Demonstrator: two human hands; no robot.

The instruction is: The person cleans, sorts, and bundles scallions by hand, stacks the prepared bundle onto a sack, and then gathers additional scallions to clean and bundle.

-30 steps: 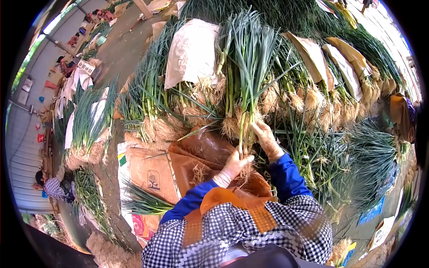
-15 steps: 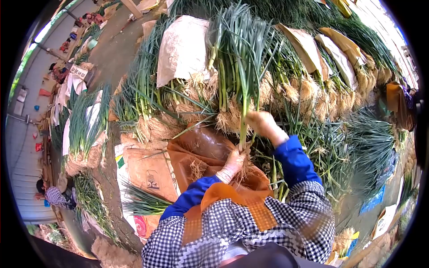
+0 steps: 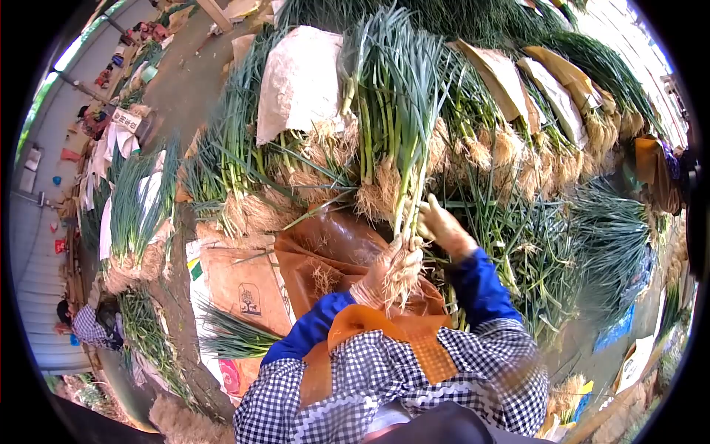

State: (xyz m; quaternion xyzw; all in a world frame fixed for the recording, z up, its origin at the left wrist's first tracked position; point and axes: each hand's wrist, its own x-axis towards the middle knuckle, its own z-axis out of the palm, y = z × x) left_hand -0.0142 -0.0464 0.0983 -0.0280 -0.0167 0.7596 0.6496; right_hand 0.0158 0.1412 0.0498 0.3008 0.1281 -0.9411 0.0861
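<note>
My left hand [image 3: 381,275] is closed around the lower stalks of a few green onions [image 3: 405,201], just above their pale, stringy roots [image 3: 401,287]. The stalks point away from me, and their dark green leaves overlap the standing bunch behind. Beside the stalks on the right is my right hand [image 3: 446,228], its fingers apart and close to the onions; whether they touch cannot be made out. Under both hands a brown plastic apron [image 3: 344,237] is spread, with loose root scraps on it.
Bundles of green onions [image 3: 237,148] with roots toward me line the far side, some covered by a pale sack [image 3: 299,89]. Loose onions [image 3: 532,259] lie to the right. A printed orange sack [image 3: 244,285] is at left. Another person [image 3: 92,325] sits far left.
My right hand has moved slightly right and down, its fingers loosening from the stalk. The onions in my left hand now show more pale stems, and their roots have turned into clearer view.
</note>
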